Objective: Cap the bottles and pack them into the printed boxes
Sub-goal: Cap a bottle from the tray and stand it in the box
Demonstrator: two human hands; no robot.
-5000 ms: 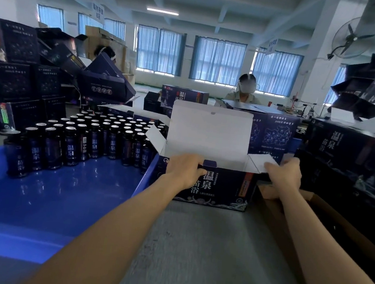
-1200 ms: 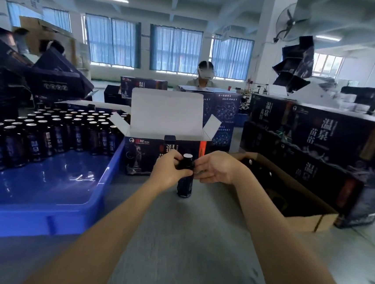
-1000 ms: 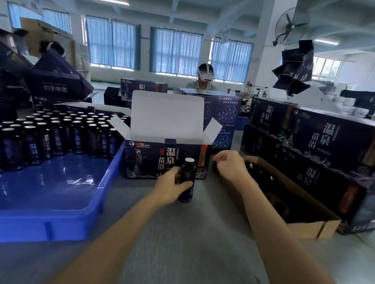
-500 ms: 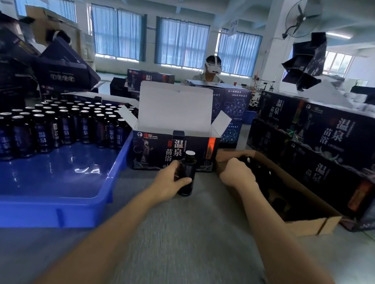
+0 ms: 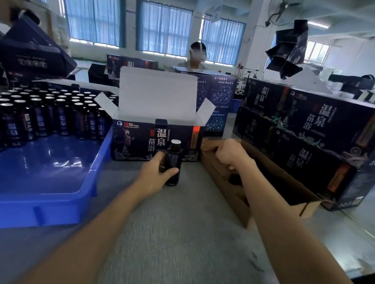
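Note:
A dark bottle with a silver top stands upright on the grey table, and my left hand grips its body. Right behind it is an open printed box with its white lid flap raised. My right hand hovers with curled fingers over the near end of a brown cardboard carton to the right; whether it holds something is hidden. Several more dark bottles stand packed together in a blue tray on the left.
Closed printed boxes are stacked along the right, behind the carton. More boxes pile up at the far left. A person with a headset sits behind the open box. Grey table surface lies in front of me.
My right hand has left the bottle's top and moved right to the brown carton. My left hand keeps gripping the bottle in the same spot.

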